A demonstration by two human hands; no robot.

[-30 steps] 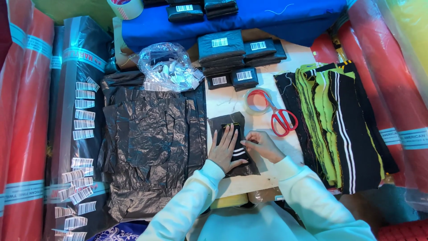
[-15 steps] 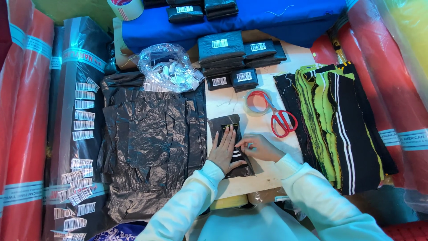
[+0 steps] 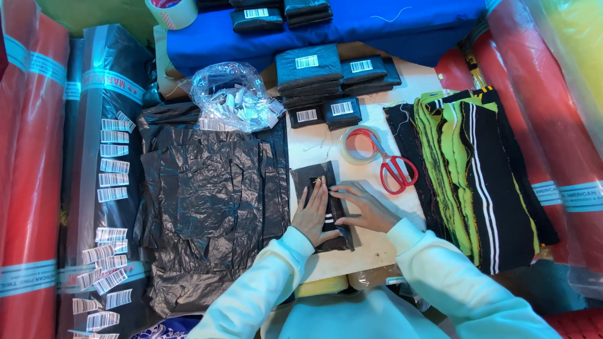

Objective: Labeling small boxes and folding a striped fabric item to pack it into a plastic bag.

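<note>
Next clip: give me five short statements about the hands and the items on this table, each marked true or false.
1. Both hands press on a small black packet. True.
2. The right hand holds the red scissors. False: they lie on the table, apart from it.
3. A clear tape roll lies by the scissors. True.
4. The pile of black plastic bags lies right of the right hand. False: it lies beside the left hand.
5. Striped fabric lies right of the scissors. True.

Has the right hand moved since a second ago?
Yes. The right hand has slid left onto the black packet, further from the red scissors, which lie unmoved.
</note>
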